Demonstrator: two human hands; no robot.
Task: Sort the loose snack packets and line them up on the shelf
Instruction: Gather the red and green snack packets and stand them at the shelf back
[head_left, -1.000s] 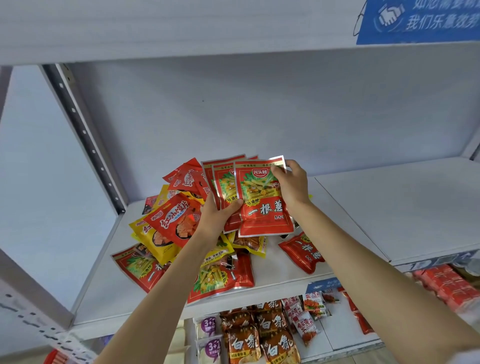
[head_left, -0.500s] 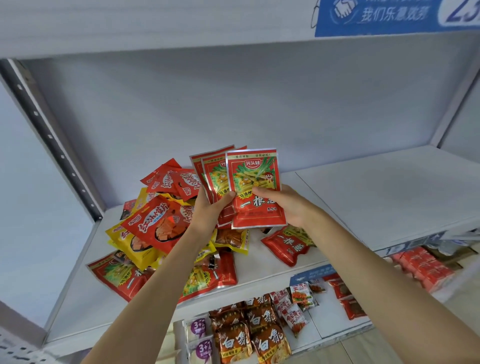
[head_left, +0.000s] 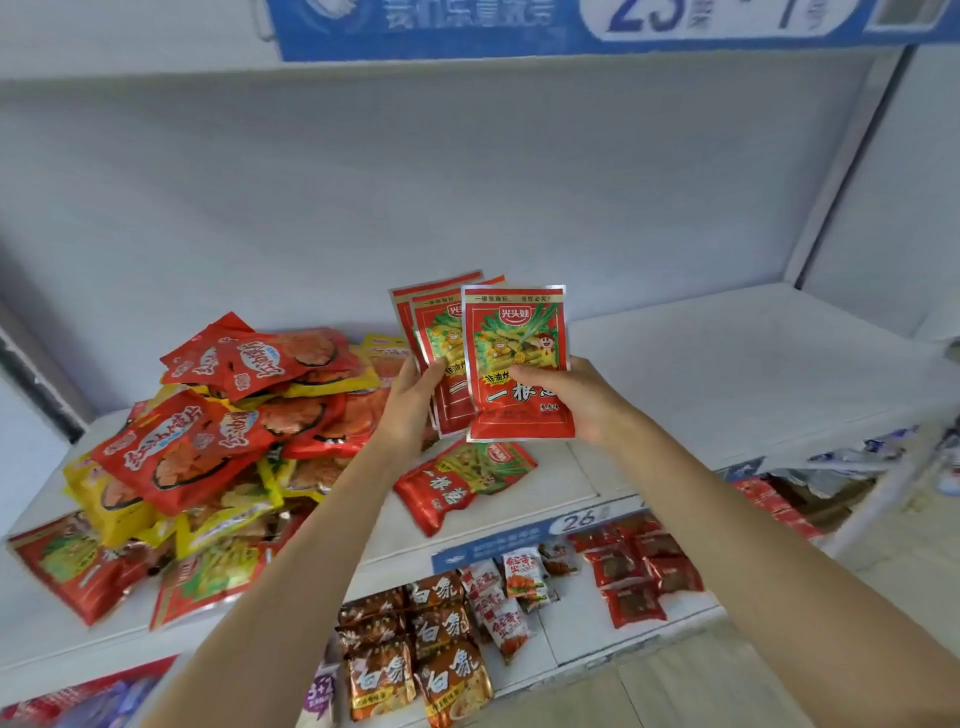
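Near the middle of the frame, the right hand (head_left: 576, 400) is pinching the front red packet (head_left: 517, 364) upright, thumb curled across its face, while the left hand (head_left: 415, 400) is gripping the fanned red packets (head_left: 431, 332) just behind it. Below them one more red packet (head_left: 462, 480) is lying flat on the white shelf (head_left: 727, 364), and at the left of the frame a loose pile of red and yellow packets (head_left: 208, 441) is sitting heaped on the same shelf.
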